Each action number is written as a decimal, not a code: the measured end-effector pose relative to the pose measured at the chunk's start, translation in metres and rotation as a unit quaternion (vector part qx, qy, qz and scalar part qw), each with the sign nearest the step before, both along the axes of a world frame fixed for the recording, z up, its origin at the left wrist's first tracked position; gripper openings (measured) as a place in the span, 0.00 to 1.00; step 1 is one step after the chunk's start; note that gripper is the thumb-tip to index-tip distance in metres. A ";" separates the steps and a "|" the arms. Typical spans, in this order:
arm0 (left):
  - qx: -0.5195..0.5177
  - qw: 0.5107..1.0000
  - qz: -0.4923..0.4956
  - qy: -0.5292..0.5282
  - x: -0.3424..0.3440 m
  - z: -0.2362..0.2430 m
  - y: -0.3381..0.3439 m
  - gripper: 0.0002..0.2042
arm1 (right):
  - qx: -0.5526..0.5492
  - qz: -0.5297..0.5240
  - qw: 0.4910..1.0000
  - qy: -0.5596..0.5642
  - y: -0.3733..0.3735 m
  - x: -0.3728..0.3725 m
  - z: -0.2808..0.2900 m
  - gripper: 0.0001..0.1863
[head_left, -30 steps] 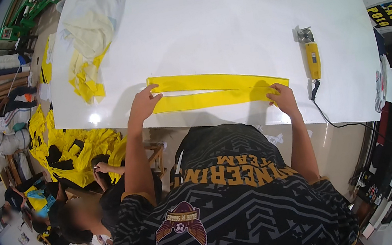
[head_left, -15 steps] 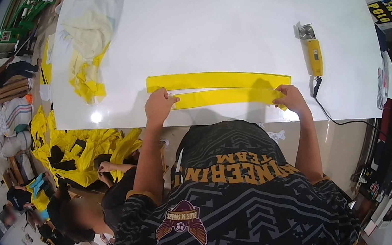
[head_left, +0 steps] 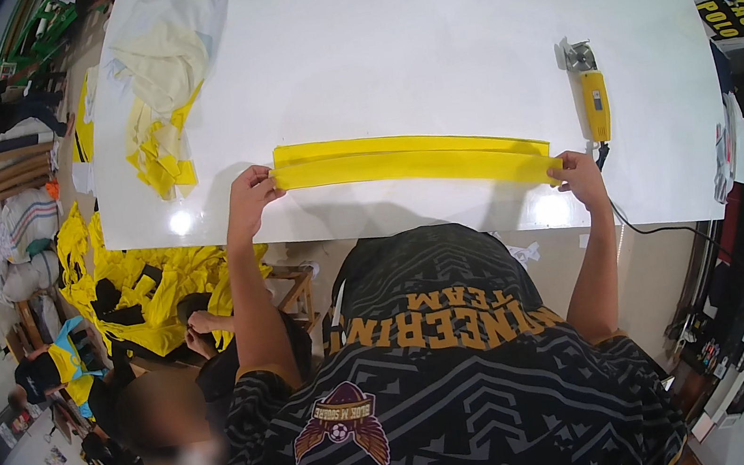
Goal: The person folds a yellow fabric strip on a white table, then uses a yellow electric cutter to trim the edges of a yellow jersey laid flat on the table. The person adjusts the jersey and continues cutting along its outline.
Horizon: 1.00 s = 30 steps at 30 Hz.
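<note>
A long yellow fabric strip stretches between my two hands above the near part of the white table. My left hand pinches its left end, and my right hand pinches the right end. Under and just beyond it lies a second yellow strip of similar length, its far edge showing and the rest covered. Whether the held strip touches the lower one along its whole length, I cannot tell.
A yellow round-blade electric cutter lies on the right of the table, its black cord running off the edge. Pale and yellow fabric is heaped at the left. A yellow cloth pile and a seated person are at the lower left.
My hands have spread apart, the left one moving left and the right one moving right. The held strip has shifted away from me and now overlaps the other strip.
</note>
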<state>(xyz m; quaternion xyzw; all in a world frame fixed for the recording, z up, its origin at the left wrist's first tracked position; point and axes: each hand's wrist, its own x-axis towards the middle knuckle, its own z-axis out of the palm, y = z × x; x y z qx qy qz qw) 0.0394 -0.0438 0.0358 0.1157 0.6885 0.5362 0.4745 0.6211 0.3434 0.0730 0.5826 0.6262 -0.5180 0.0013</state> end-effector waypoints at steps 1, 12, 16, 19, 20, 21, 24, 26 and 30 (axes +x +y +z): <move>-0.002 1.000 0.008 0.018 -0.002 -0.008 0.003 0.09 | 0.008 -0.003 1.000 -0.009 0.002 -0.001 0.000 0.13; -0.124 0.951 -0.047 0.279 0.001 -0.025 0.042 0.10 | 0.100 -0.081 0.992 0.001 0.010 0.004 -0.051 0.16; -0.111 0.949 -0.031 0.294 -0.005 -0.038 0.036 0.09 | 0.106 -0.099 0.989 -0.004 0.006 -0.007 -0.057 0.17; -0.115 0.952 -0.036 0.281 -0.009 -0.041 0.036 0.09 | 0.108 -0.101 0.989 -0.012 0.002 -0.013 -0.056 0.16; -0.111 0.952 -0.037 0.281 -0.009 -0.041 0.036 0.09 | 0.108 -0.097 0.989 -0.017 0.002 -0.013 -0.055 0.16; -0.107 0.953 -0.038 0.282 -0.009 -0.042 0.036 0.09 | 0.110 -0.094 0.989 -0.022 0.002 -0.013 -0.056 0.15; -0.097 0.942 -0.039 0.318 -0.008 -0.043 0.038 0.09 | 0.119 -0.095 0.988 -0.023 0.001 -0.009 -0.056 0.15; -0.116 0.932 -0.047 0.339 -0.007 -0.043 0.038 0.09 | 0.129 -0.119 0.984 -0.008 -0.003 -0.013 -0.061 0.14; -0.157 0.923 -0.062 0.345 -0.009 -0.035 0.038 0.09 | 0.145 -0.143 0.979 -0.001 -0.001 -0.011 -0.067 0.14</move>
